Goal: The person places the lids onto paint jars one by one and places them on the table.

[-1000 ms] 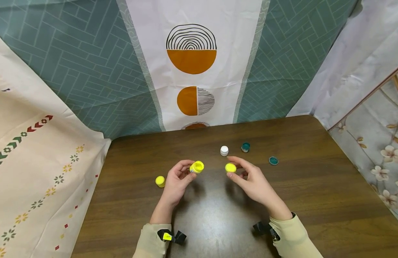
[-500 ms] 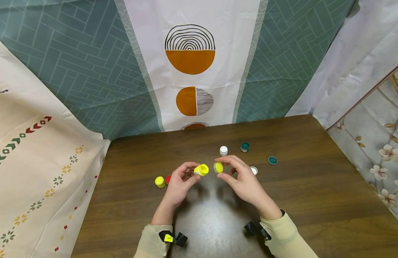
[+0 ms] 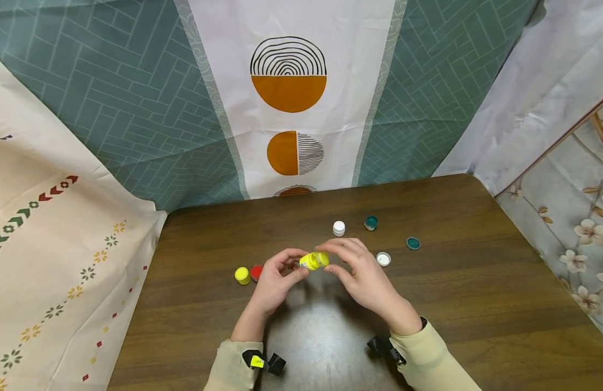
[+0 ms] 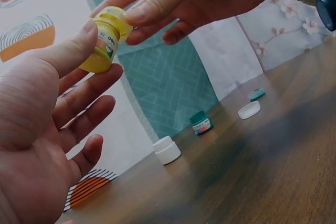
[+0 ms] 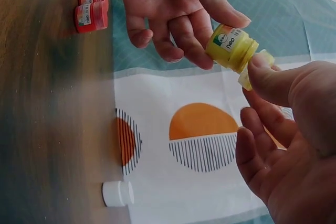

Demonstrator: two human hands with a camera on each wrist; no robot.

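Note:
My left hand (image 3: 274, 282) holds a small yellow paint jar (image 4: 101, 51) between thumb and fingers, tilted with its mouth toward the right hand. With thumb and fingertips, my right hand (image 3: 365, 274) pinches a yellow lid (image 4: 121, 20) at the jar's mouth. Lid and jar meet at a slight angle in the right wrist view; whether the threads engage cannot be told. The jar's label (image 5: 231, 39) is partly visible. Both hands are above the table, and the other fingers of each hand are free of the jar.
On the brown table (image 3: 453, 304) stand a white jar (image 3: 338, 228) and an uncapped green jar (image 3: 371, 222). A white lid (image 3: 383, 259) and a green lid (image 3: 413, 243) lie to their right. Left of the left hand are another yellow jar (image 3: 242, 275) and two red jars (image 5: 90, 17).
My right hand has moved left with the yellow lid, turning it to face the jar, and the two now meet. My left hand has shifted slightly right, tilting the jar.

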